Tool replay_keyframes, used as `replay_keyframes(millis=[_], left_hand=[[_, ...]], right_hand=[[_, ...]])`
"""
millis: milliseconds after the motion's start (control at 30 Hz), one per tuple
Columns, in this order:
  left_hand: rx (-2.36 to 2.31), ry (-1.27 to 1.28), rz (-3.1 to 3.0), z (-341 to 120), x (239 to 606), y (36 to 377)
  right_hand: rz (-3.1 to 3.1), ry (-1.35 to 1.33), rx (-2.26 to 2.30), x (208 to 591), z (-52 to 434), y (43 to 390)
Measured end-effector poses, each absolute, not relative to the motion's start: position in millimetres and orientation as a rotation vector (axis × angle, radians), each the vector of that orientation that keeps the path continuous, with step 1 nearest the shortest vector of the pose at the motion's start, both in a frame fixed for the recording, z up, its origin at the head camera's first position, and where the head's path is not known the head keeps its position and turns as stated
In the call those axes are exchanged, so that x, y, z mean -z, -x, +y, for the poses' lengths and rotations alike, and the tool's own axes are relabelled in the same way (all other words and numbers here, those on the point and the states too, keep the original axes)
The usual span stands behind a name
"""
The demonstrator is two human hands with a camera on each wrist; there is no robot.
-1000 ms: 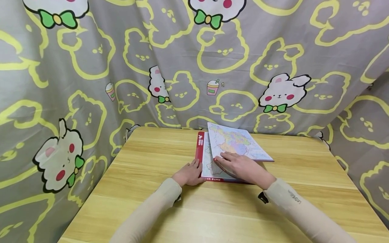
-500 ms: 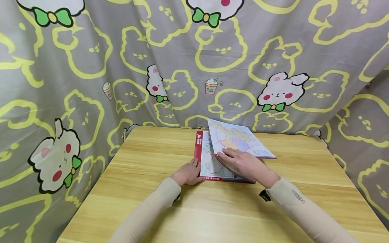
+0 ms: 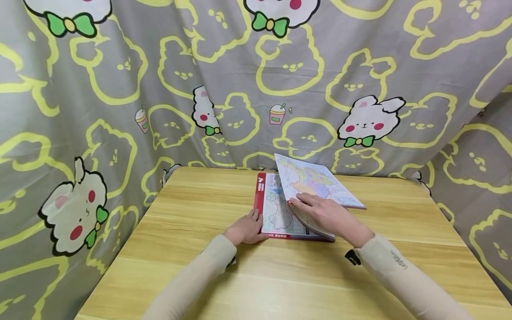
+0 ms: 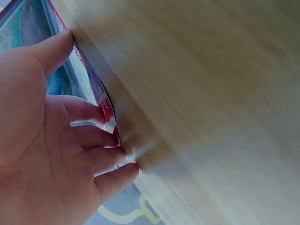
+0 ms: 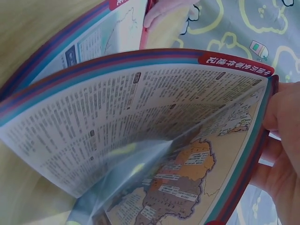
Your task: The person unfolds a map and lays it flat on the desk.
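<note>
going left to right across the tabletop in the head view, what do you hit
left hand → red cover edge of the map book → flat open map page → right hand on the lifted pages → bare table

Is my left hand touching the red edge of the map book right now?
Touching. The left wrist view shows the left hand with fingertips pressed against the red edge of the map book lying on the table.
</note>
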State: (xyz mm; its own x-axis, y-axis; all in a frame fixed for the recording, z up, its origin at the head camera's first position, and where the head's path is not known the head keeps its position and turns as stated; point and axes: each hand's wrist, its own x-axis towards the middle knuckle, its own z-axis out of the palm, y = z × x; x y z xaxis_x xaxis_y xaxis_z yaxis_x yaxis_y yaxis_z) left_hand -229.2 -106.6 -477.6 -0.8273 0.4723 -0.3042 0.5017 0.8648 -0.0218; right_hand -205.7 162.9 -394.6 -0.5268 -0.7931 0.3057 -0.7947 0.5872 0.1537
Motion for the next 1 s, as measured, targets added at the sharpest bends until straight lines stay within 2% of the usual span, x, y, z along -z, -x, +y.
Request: replay_keyframes(millis=[1000], left_hand=[[0.079, -0.600, 2.775, -128, 479, 230]], right_hand=[[-2.428, -1.256, -0.132, 374, 189, 200]])
